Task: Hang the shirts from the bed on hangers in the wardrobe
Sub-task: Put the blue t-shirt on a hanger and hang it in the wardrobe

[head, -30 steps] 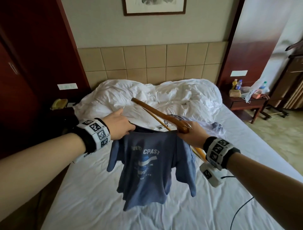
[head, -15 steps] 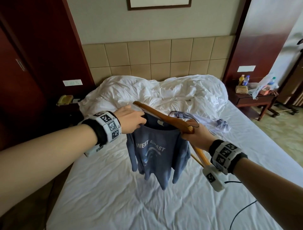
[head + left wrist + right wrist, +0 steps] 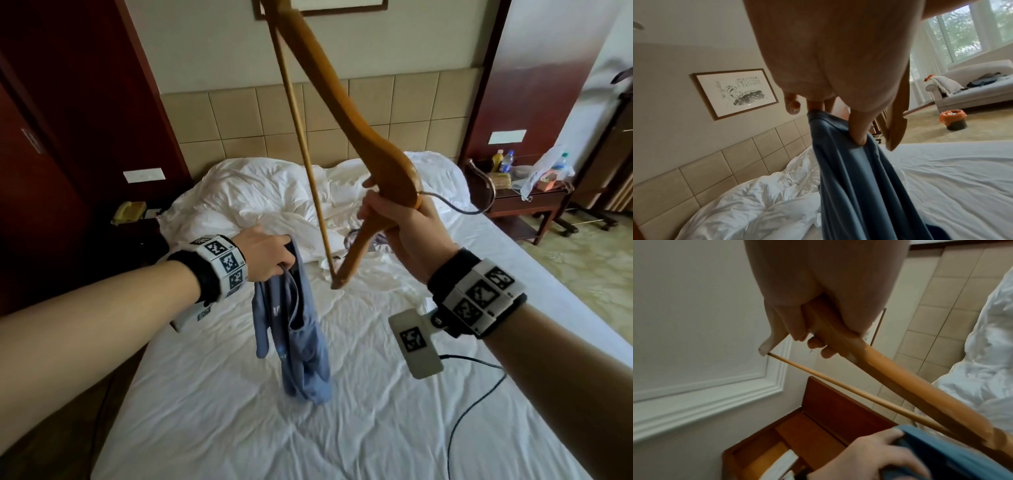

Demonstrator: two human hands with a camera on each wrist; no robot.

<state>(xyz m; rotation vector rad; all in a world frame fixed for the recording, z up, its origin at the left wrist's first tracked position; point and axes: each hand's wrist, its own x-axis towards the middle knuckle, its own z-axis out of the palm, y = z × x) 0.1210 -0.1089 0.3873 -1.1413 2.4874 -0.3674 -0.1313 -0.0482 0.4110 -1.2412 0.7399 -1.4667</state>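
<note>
A blue T-shirt (image 3: 294,329) hangs bunched from my left hand (image 3: 270,253), which grips it near the collar above the bed (image 3: 376,411). In the left wrist view my thumb pinches the shirt (image 3: 859,170). My right hand (image 3: 397,219) grips a wooden hanger (image 3: 339,89) at its middle, tilted almost upright, its lower tip near the shirt and its metal hook pointing right. The right wrist view has the hanger (image 3: 890,368) in my fist and the left hand (image 3: 875,456) on the shirt (image 3: 953,457). Another pale shirt (image 3: 376,240) lies on the bed behind the hanger.
A rumpled white duvet (image 3: 274,192) is piled at the headboard. A nightstand (image 3: 524,202) with bottles stands at the right, a phone (image 3: 128,210) on the left one. Dark wood panels flank the bed. A black cable (image 3: 472,411) trails over the sheet.
The hanger has left the shirt's collar and swung up to nearly vertical in my right hand. The shirt now hangs bunched from the left hand alone, lower over the bed.
</note>
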